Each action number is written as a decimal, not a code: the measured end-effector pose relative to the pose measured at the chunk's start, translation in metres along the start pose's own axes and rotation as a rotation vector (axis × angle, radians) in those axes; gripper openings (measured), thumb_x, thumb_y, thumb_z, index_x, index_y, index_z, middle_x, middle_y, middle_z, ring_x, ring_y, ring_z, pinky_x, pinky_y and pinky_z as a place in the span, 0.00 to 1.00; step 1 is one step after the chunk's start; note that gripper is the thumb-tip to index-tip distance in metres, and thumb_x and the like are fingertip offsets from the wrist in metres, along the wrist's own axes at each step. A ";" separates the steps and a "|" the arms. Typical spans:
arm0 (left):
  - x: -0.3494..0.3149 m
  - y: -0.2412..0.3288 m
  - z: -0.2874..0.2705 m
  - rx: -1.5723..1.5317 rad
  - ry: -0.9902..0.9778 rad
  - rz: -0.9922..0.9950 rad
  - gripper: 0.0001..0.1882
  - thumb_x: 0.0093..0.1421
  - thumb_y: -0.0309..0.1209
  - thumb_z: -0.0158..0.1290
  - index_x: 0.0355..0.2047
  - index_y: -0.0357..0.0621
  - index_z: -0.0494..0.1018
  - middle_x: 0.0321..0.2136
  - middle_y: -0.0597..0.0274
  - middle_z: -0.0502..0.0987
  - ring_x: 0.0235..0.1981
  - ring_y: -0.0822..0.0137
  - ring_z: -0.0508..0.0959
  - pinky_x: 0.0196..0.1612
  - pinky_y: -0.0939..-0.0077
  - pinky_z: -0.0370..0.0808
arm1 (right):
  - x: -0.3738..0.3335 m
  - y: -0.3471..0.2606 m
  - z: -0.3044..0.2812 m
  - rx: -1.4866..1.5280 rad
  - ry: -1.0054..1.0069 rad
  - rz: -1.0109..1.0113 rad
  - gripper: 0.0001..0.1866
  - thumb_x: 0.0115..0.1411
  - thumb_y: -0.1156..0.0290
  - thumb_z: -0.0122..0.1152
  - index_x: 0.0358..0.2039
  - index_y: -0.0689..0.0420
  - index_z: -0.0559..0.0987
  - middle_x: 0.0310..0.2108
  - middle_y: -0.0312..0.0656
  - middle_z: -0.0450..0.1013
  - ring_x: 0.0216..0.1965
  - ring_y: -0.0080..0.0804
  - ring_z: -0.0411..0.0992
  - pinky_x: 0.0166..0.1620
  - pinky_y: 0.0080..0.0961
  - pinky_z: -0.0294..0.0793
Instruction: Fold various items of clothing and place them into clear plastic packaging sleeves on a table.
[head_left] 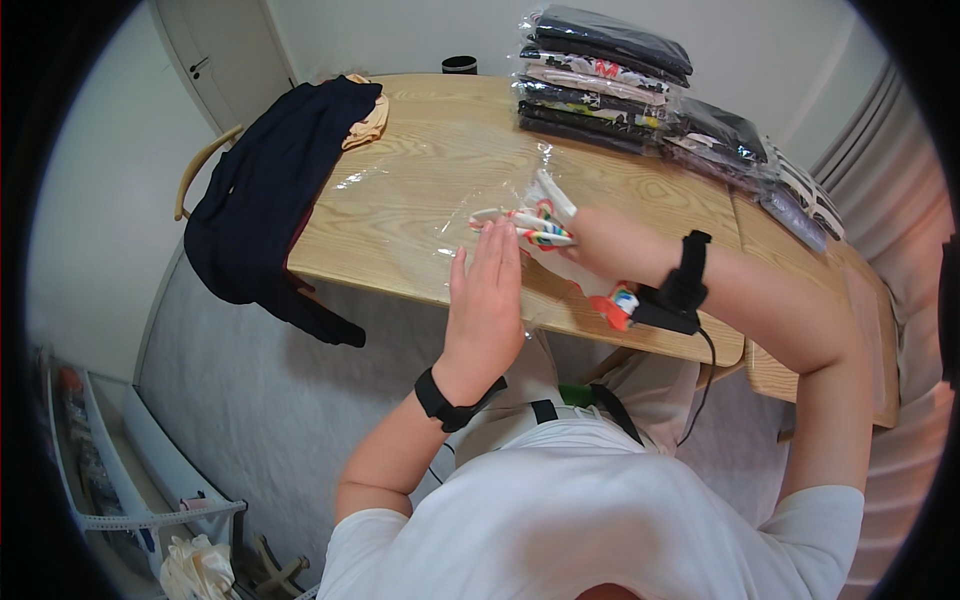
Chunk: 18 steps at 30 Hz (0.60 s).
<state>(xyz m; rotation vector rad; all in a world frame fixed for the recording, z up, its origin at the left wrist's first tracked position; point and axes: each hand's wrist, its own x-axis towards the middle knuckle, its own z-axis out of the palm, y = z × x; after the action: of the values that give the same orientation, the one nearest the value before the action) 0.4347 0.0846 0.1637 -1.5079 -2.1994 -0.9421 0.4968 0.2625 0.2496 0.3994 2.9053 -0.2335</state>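
A bunched white cloth with a multicoloured print (pixel 532 226) lies near the middle of the wooden table, with a clear plastic bag (pixel 455 243) spread around and beside it. My left hand (pixel 487 285) reaches over the table's front edge, fingers stretched out side by side, their tips at the cloth's left edge. From the right, my right hand (pixel 592 245) comes in against the same cloth; its fingers are blurred and partly hidden by the folds. More orange and blue printed material (pixel 615 305) shows below my right wrist, next to a black strapped device (pixel 680 292).
Several bagged folded garments (pixel 600 80) are stacked at the back right, with more bagged ones (pixel 725 140) beside them. A dark navy garment (pixel 265 190) drapes over the table's left end and a chair. A black cup (pixel 459 65) stands at the far edge. Shelving (pixel 120 450) is lower left.
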 end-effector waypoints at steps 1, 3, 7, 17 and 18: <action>0.002 0.004 0.001 -0.021 0.003 0.004 0.37 0.47 0.15 0.45 0.60 0.29 0.50 0.60 0.43 0.56 0.63 0.51 0.56 0.61 0.49 0.52 | 0.007 -0.004 -0.001 -0.026 0.029 -0.004 0.15 0.56 0.63 0.57 0.30 0.64 0.78 0.24 0.56 0.73 0.27 0.52 0.74 0.31 0.41 0.72; 0.004 0.008 0.004 -0.052 0.009 0.000 0.36 0.48 0.16 0.45 0.60 0.28 0.50 0.60 0.42 0.56 0.63 0.50 0.55 0.61 0.48 0.51 | 0.017 -0.010 -0.001 0.002 0.027 0.039 0.15 0.56 0.62 0.56 0.30 0.64 0.78 0.25 0.55 0.74 0.28 0.52 0.74 0.31 0.40 0.73; 0.003 0.010 0.009 -0.100 0.023 -0.023 0.35 0.50 0.18 0.47 0.60 0.29 0.52 0.60 0.40 0.55 0.63 0.50 0.55 0.61 0.47 0.52 | 0.035 0.001 0.015 0.361 -0.109 0.257 0.24 0.58 0.53 0.53 0.37 0.65 0.76 0.36 0.58 0.73 0.34 0.45 0.75 0.33 0.37 0.74; -0.033 -0.005 0.007 -0.108 0.049 -0.191 0.28 0.48 0.23 0.55 0.50 0.38 0.61 0.48 0.44 0.63 0.50 0.47 0.64 0.51 0.55 0.61 | 0.008 0.035 0.057 0.081 0.287 0.034 0.30 0.49 0.62 0.64 0.52 0.60 0.68 0.42 0.58 0.70 0.45 0.53 0.69 0.50 0.36 0.68; -0.039 -0.005 0.007 -0.122 0.086 -0.273 0.22 0.49 0.27 0.56 0.45 0.38 0.64 0.43 0.46 0.66 0.45 0.49 0.67 0.47 0.57 0.63 | 0.010 0.039 0.059 0.199 0.282 0.112 0.30 0.49 0.63 0.64 0.51 0.62 0.68 0.39 0.58 0.71 0.42 0.53 0.71 0.48 0.37 0.70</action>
<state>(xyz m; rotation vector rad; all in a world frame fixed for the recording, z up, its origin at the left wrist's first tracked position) 0.4464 0.0606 0.1342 -1.2090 -2.3619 -1.2211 0.5086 0.2911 0.1857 0.6766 3.1298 -0.4877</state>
